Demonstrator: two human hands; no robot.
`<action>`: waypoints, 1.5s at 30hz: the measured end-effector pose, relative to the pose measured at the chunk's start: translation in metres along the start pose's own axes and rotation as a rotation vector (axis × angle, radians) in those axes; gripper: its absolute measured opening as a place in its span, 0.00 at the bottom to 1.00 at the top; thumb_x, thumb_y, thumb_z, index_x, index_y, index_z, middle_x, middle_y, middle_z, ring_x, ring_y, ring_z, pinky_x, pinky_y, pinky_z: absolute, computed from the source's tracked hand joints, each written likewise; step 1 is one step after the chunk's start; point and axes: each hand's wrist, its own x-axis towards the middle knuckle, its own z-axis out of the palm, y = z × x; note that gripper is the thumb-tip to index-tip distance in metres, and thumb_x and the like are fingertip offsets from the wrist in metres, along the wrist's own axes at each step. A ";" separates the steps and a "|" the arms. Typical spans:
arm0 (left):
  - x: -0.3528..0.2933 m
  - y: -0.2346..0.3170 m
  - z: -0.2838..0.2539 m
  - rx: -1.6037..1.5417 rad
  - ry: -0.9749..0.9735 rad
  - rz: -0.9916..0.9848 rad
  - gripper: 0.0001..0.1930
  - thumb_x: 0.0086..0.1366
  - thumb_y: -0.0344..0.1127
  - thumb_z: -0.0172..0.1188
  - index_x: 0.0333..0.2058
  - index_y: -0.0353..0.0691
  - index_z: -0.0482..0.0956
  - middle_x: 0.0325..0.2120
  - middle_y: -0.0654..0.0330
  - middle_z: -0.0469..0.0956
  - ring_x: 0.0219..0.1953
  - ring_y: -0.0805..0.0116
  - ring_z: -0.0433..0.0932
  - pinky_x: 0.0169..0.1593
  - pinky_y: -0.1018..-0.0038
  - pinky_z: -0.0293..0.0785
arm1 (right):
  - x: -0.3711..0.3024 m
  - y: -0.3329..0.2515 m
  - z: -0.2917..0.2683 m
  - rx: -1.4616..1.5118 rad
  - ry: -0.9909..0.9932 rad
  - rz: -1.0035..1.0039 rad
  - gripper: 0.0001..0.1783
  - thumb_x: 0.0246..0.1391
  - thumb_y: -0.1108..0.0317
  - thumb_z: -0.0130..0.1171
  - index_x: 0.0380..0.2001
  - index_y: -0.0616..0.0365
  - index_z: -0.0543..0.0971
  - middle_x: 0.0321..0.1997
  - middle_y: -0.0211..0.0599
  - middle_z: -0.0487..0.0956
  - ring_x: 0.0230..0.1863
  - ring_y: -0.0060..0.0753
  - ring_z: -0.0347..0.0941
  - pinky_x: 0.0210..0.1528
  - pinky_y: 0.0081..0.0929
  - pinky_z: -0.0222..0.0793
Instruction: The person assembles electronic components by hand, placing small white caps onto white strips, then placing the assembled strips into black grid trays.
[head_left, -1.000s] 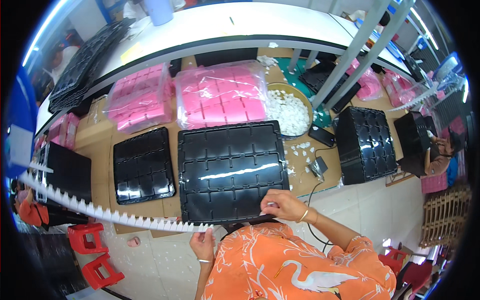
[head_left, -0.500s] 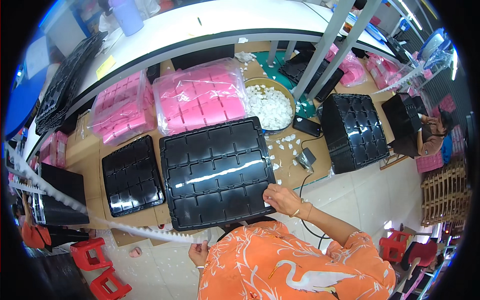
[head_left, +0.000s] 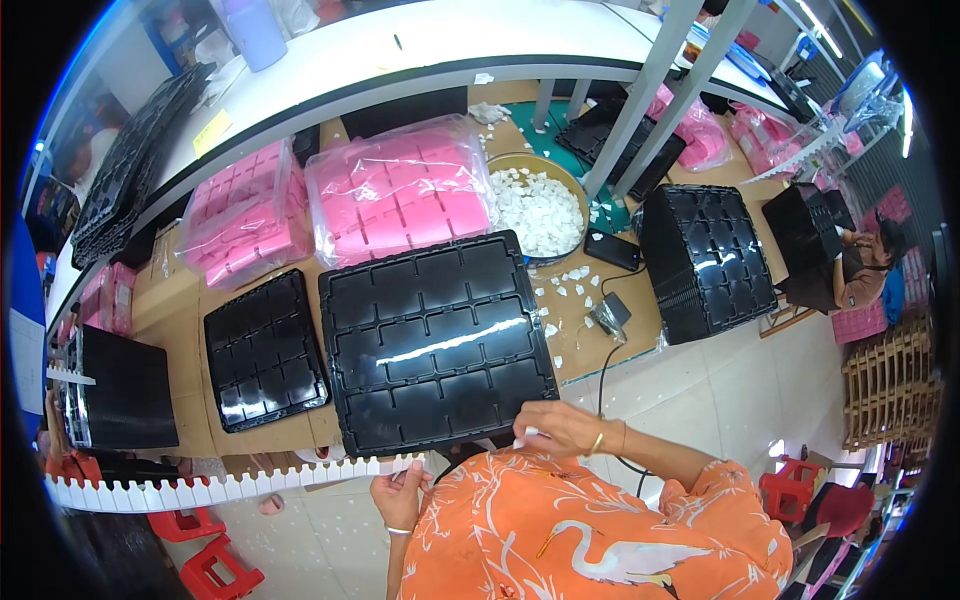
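Note:
A long white notched strip (head_left: 230, 487) has its end pinched in my left hand (head_left: 398, 492), just off the near edge of the large black tray (head_left: 435, 345). The strip runs out to the left, almost level. My right hand (head_left: 562, 430) is closed on a small white piece (head_left: 535, 434) at the tray's near right corner. Black ribs divide the tray's glossy surface into cells. Left of it lies a smaller-looking black tray (head_left: 265, 350).
Bagged pink trays (head_left: 398, 195) lie behind. A round basin (head_left: 540, 165) holds many white scraps, with more scattered near a black phone (head_left: 612, 250) and cable. Stacked black trays (head_left: 705, 265) stand at right; red stools (head_left: 220, 570) are at lower left. A person (head_left: 868, 262) sits far right.
My right hand has moved down and left from the tray's right edge. The strip has swung from a slant to nearly level, and my left hand has risen slightly.

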 end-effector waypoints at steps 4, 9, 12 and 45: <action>-0.001 0.008 0.013 -0.048 -0.048 -0.082 0.05 0.65 0.25 0.61 0.37 0.30 0.76 0.24 0.54 0.81 0.21 0.75 0.77 0.24 0.81 0.70 | 0.000 -0.014 0.022 0.726 -0.100 0.134 0.09 0.65 0.65 0.51 0.41 0.60 0.71 0.32 0.32 0.73 0.31 0.25 0.71 0.35 0.25 0.70; 0.002 0.015 0.028 -0.116 -0.177 -0.169 0.07 0.65 0.26 0.60 0.39 0.30 0.75 0.25 0.52 0.81 0.23 0.72 0.79 0.27 0.81 0.73 | 0.023 -0.007 0.029 1.082 -0.158 0.215 0.12 0.66 0.63 0.51 0.47 0.59 0.72 0.32 0.25 0.71 0.30 0.14 0.64 0.33 0.15 0.65; 0.007 0.011 0.028 -0.136 -0.221 -0.159 0.07 0.66 0.25 0.60 0.40 0.30 0.74 0.26 0.52 0.82 0.26 0.70 0.80 0.29 0.80 0.75 | 0.029 -0.002 0.023 1.054 -0.118 0.247 0.12 0.65 0.63 0.54 0.44 0.60 0.75 0.31 0.25 0.74 0.29 0.15 0.67 0.33 0.15 0.66; 0.020 -0.009 0.025 -0.055 -0.285 -0.175 0.05 0.66 0.25 0.60 0.37 0.28 0.76 0.26 0.52 0.82 0.26 0.67 0.83 0.29 0.78 0.79 | 0.009 0.037 -0.001 -0.235 0.162 0.168 0.04 0.53 0.76 0.55 0.32 0.59 0.72 0.33 0.41 0.71 0.39 0.48 0.73 0.37 0.40 0.71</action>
